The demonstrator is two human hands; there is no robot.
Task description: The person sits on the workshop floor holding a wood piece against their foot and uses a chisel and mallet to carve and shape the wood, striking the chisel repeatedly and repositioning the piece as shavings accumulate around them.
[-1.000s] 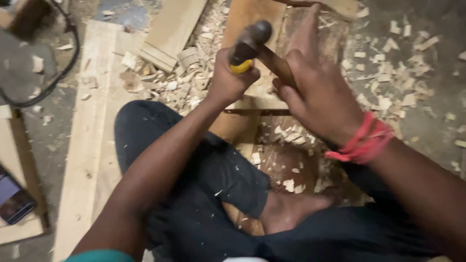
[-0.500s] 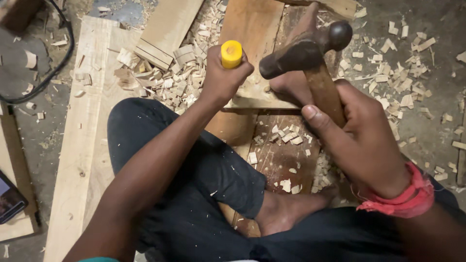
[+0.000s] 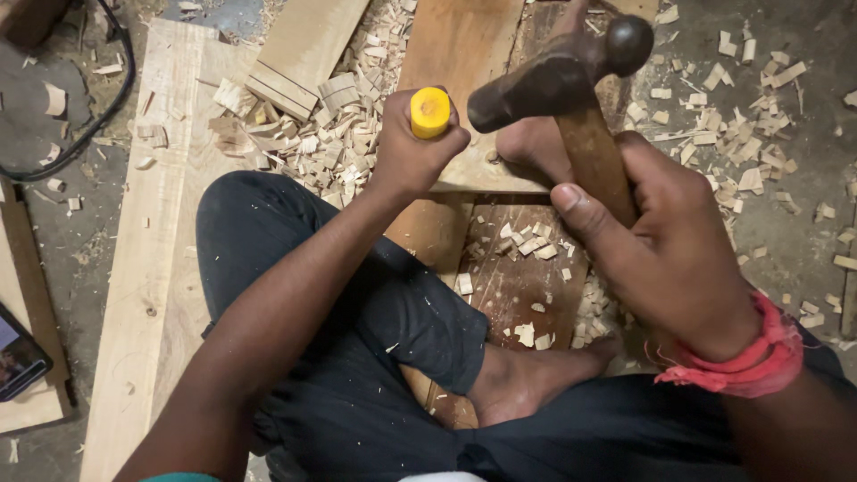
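Yellow-capped chisel handle (image 3: 430, 112) just above frame centre, upright, wrapped tight in the left hand (image 3: 412, 156) with only the butt end showing. At two o'clock from it, close beside but not touching: dark iron hammer head (image 3: 558, 76) on a brown wooden shaft (image 3: 594, 161), gripped firmly low down by the right hand (image 3: 665, 254), red thread band (image 3: 745, 361) at the wrist. Beneath both, a reddish wooden board (image 3: 464, 54) running from twelve o'clock down toward centre, pinned by a bare foot (image 3: 536, 147); second bare foot (image 3: 527, 379) at six o'clock, against dark trousers (image 3: 357, 357). Pale wood chips (image 3: 303, 134) heaped at ten o'clock, more scattered at three o'clock over a dusty grey floor (image 3: 803, 178). Long pale plank (image 3: 147, 268) down the nine o'clock side; black cable (image 3: 107, 107) looping at eleven o'clock; phone (image 3: 18, 357) at the eight o'clock edge.
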